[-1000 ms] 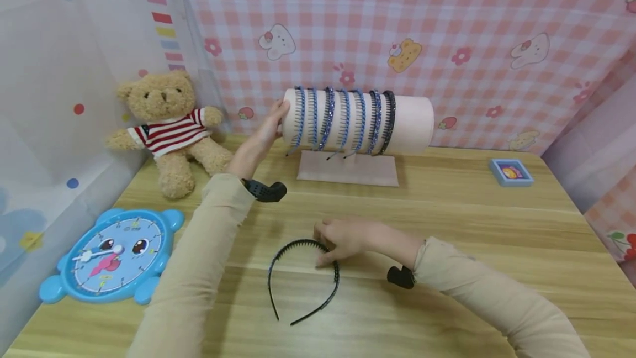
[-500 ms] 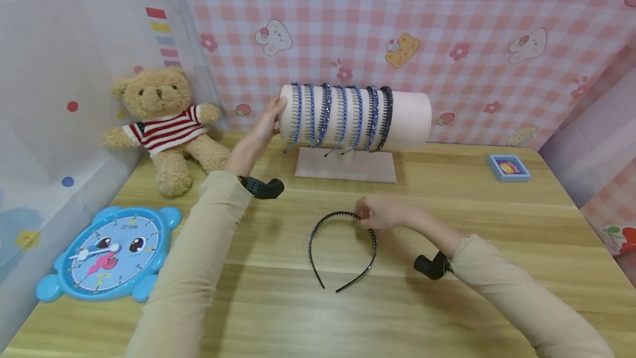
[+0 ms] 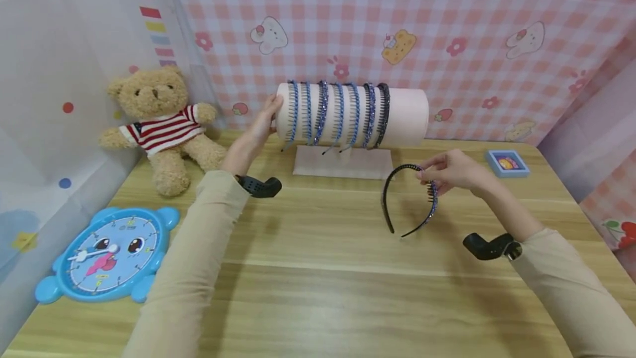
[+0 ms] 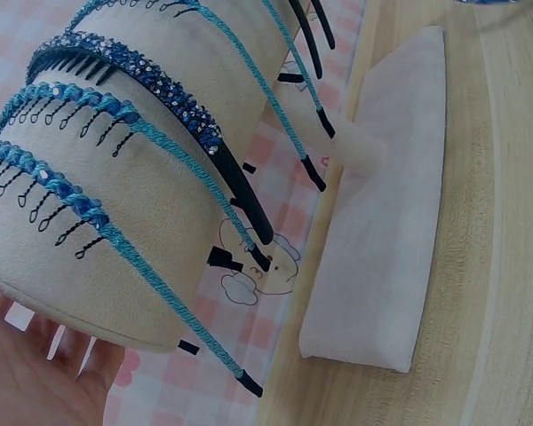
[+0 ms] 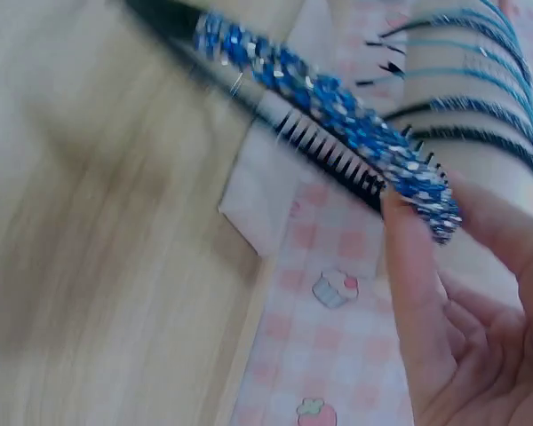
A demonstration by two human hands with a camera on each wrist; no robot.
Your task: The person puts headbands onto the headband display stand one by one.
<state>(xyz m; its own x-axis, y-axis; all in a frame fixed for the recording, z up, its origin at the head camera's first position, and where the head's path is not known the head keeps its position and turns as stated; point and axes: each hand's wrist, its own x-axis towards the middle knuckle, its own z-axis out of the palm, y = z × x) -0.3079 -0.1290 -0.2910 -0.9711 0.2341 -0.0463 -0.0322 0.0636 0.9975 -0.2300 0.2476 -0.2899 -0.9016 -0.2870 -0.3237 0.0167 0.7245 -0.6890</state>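
My right hand [image 3: 457, 170] pinches a black toothed headband [image 3: 433, 206] near its top, thumb against fingers, above the table. In the right wrist view its band shows blue and silver glitter. My left hand [image 3: 262, 120] holds the left end of a pale padded headband stand [image 3: 409, 115]; in the left wrist view some fingertips are hidden behind the roll's end. Several blue and dark headbands sit side by side around the roll, among them a light-blue braided headband [image 4: 164, 288] at the left end and a black glitter headband [image 3: 383, 115] rightmost. The roll's right part is bare.
The stand's flat base [image 3: 343, 162] rests near the back of the wooden table [image 3: 318, 291]. A teddy bear [image 3: 164, 126] sits at the back left, with a blue toy clock [image 3: 111, 253] nearer. A small blue frame [image 3: 507, 163] lies at the back right.
My right hand has lifted the headband from the table and carried it right and towards the back, turning it so the glitter shows. The left hand stays at the stand's end.
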